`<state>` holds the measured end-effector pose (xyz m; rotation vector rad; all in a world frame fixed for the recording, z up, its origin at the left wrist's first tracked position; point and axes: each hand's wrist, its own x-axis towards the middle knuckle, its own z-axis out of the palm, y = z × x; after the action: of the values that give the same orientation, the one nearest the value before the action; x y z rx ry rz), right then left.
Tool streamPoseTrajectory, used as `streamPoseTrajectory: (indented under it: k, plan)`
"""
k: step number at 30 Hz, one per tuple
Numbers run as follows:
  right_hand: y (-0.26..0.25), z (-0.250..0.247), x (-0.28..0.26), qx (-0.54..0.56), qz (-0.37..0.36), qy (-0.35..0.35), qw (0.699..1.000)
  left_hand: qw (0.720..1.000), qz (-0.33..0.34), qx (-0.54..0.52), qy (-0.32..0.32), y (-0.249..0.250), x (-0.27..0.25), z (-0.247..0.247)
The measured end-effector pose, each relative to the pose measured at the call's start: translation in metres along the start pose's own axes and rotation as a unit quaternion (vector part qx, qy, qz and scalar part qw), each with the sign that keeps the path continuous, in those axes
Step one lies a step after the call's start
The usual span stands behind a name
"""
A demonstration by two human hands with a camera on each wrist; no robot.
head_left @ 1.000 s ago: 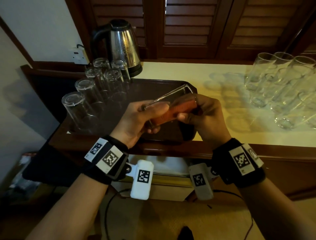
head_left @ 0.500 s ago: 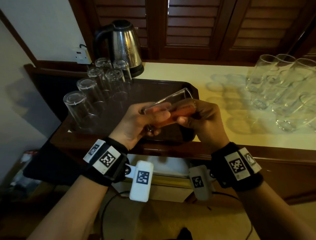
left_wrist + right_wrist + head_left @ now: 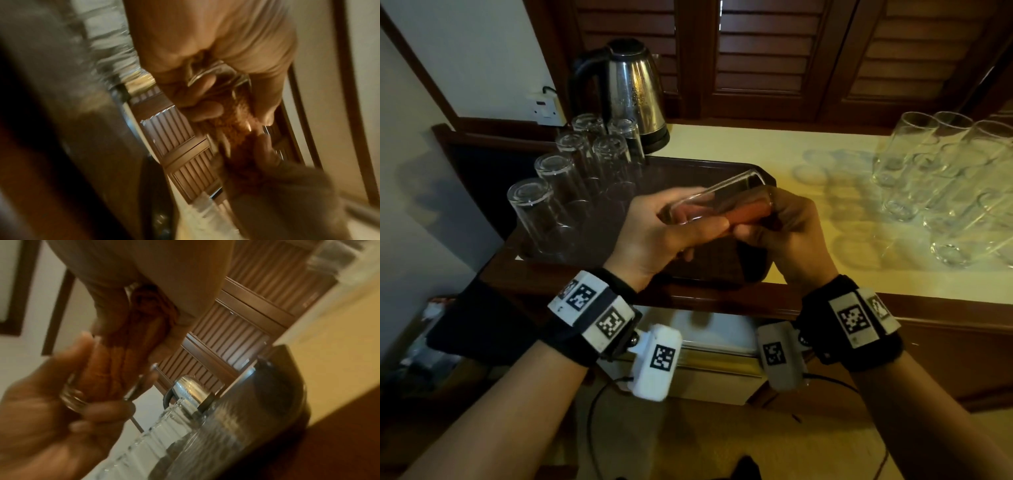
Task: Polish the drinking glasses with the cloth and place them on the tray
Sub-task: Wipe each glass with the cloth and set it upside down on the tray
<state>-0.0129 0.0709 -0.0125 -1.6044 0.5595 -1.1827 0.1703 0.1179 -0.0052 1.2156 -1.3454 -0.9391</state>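
Note:
A clear drinking glass (image 3: 722, 195) lies on its side in the air above the dark tray (image 3: 732, 270). My left hand (image 3: 671, 229) grips its base end, fingers curled round it. An orange cloth (image 3: 746, 212) is stuffed inside the glass, and my right hand (image 3: 787, 226) pinches the cloth at the glass's mouth. In the left wrist view the cloth (image 3: 236, 128) shows through the glass below my fingers. The right wrist view shows the cloth (image 3: 115, 368) inside the glass (image 3: 78, 395). Several glasses (image 3: 571, 192) stand upside down on the tray's left side.
A steel kettle (image 3: 633, 92) stands behind the tray by a wall socket (image 3: 544, 106). Several more glasses (image 3: 945, 185) are grouped at the right on the cream counter (image 3: 825, 267). Wooden shutters (image 3: 756, 51) close off the back. The counter's wooden front edge (image 3: 722, 301) runs below my hands.
Both hands and the glass have stayed above the tray's front part. The glass has tilted slightly, its mouth end now a little higher, while the cloth stays inside it.

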Motion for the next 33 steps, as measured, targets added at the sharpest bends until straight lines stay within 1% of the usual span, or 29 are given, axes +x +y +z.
streamPoseTrajectory:
  k: [1,3,4,5,6,8,9,10,11,12,14,16,17,18,19,20,21,22,23,24,25,26,27,28,29,30,31,32,33]
  plan:
    - [0.0,0.0,0.0,0.016,0.021,0.009,1.0,0.988,0.084,0.124,0.023,0.0,0.002,-0.002]
    - [0.001,0.001,-0.001,0.04,0.055,0.019,0.997,0.922,0.22,0.316,0.05,-0.003,0.004,-0.005]
    - [0.002,0.0,-0.002,0.041,0.061,0.018,0.997,0.907,0.237,0.344,0.046,-0.004,0.004,-0.006]
    - [0.002,0.0,-0.003,0.04,0.059,0.019,0.997,0.911,0.229,0.34,0.038,-0.005,0.004,-0.005]
    - [0.003,-0.001,-0.004,0.045,0.053,0.022,0.997,0.93,0.198,0.309,0.026,-0.005,0.004,-0.004]
    - [0.003,-0.004,-0.004,0.047,0.023,0.023,0.998,0.993,0.042,0.105,-0.019,0.0,0.003,0.002]
    - [0.003,-0.005,-0.003,0.037,0.005,0.02,0.999,0.998,-0.042,-0.025,-0.041,0.002,0.002,0.004]
    - [0.002,-0.005,-0.002,0.023,-0.009,0.012,1.0,0.988,-0.09,-0.116,-0.048,0.002,0.001,0.004]
    - [0.001,-0.005,-0.001,0.008,-0.02,0.003,1.0,0.983,-0.102,-0.143,-0.05,0.002,0.002,0.002]
    - [0.001,-0.004,0.0,-0.001,-0.019,0.0,1.0,0.987,-0.087,-0.126,-0.049,0.002,0.002,0.001]
    - [0.002,-0.003,-0.002,0.007,0.019,0.009,1.0,0.999,0.006,0.043,-0.033,0.004,0.003,-0.004]
    - [0.004,0.001,-0.006,0.023,0.055,0.028,0.998,0.958,0.135,0.254,-0.012,0.001,0.005,-0.008]
    - [0.006,0.002,-0.007,0.02,0.06,0.034,0.997,0.939,0.168,0.299,-0.008,0.0,0.006,-0.009]
    - [0.007,0.003,-0.008,0.018,0.059,0.037,0.997,0.938,0.171,0.3,-0.009,-0.003,0.007,-0.01]
    - [0.007,0.003,-0.008,0.021,0.055,0.038,0.998,0.951,0.145,0.272,-0.019,-0.005,0.007,-0.01]
    - [0.007,0.003,-0.009,0.026,0.044,0.038,0.998,0.976,0.086,0.199,-0.031,-0.006,0.007,-0.01]
    - [0.008,0.002,-0.009,0.025,0.029,0.032,0.999,0.996,-0.002,0.074,-0.043,-0.005,0.005,-0.009]
    - [0.008,0.001,-0.009,0.016,0.013,0.021,1.0,0.992,-0.089,-0.065,-0.058,-0.004,0.002,-0.005]
    - [0.008,0.001,-0.008,0.0,0.0,0.007,1.0,0.975,-0.145,-0.163,-0.054,-0.004,-0.001,-0.003]
    - [0.007,0.0,-0.007,-0.015,-0.009,-0.007,1.0,0.965,-0.157,-0.205,-0.046,-0.004,-0.001,-0.002]
    - [0.008,0.0,-0.005,-0.023,-0.009,-0.016,1.0,0.969,-0.143,-0.198,-0.037,-0.004,-0.002,-0.002]
    - [0.008,-0.001,-0.004,-0.016,0.003,-0.019,1.0,0.983,-0.104,-0.151,-0.028,-0.003,-0.002,-0.002]
    - [0.007,0.0,-0.003,0.001,0.023,-0.012,1.0,0.998,-0.04,-0.054,-0.013,-0.002,-0.001,-0.004]
    - [0.007,0.001,-0.003,0.019,0.047,-0.001,0.999,0.996,0.047,0.079,-0.001,-0.002,0.0,-0.007]
    - [0.008,0.001,-0.003,0.035,0.068,0.01,0.997,0.969,0.136,0.205,0.004,-0.004,0.001,-0.009]
    - [0.009,0.002,-0.004,0.046,0.082,0.016,0.995,0.94,0.189,0.285,0.008,-0.006,0.002,-0.01]
    - [0.01,0.002,-0.005,0.054,0.089,0.021,0.994,0.933,0.192,0.304,0.009,-0.008,0.003,-0.01]
    - [0.011,0.002,-0.005,0.055,0.086,0.026,0.994,0.944,0.161,0.289,0.002,-0.008,0.003,-0.009]
    - [0.011,0.002,-0.006,0.053,0.074,0.029,0.995,0.97,0.091,0.224,-0.013,-0.008,0.003,-0.008]
